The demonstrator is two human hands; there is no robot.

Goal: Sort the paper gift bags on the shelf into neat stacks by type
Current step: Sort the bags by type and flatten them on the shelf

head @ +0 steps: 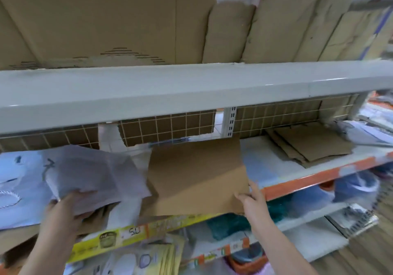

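Note:
My left hand (63,213) grips a bundle of pale grey-white paper bags (93,172) by its near edge, lifted and tilted over the left part of the shelf. My right hand (252,198) pinches the lower right corner of a flat brown kraft paper bag (195,174) that lies at the shelf's front middle and overhangs the edge. A stack of flat brown bags (308,144) lies further right on the same shelf. White printed bags (19,181) lie at the far left.
The shelf (297,181) has an orange front strip and a wire grid back (170,125). Large cardboard boxes (106,19) stand on the shelf above. Lower shelves hold blue, teal and yellow goods (229,223). A yellow price strip (127,234) runs under my left hand.

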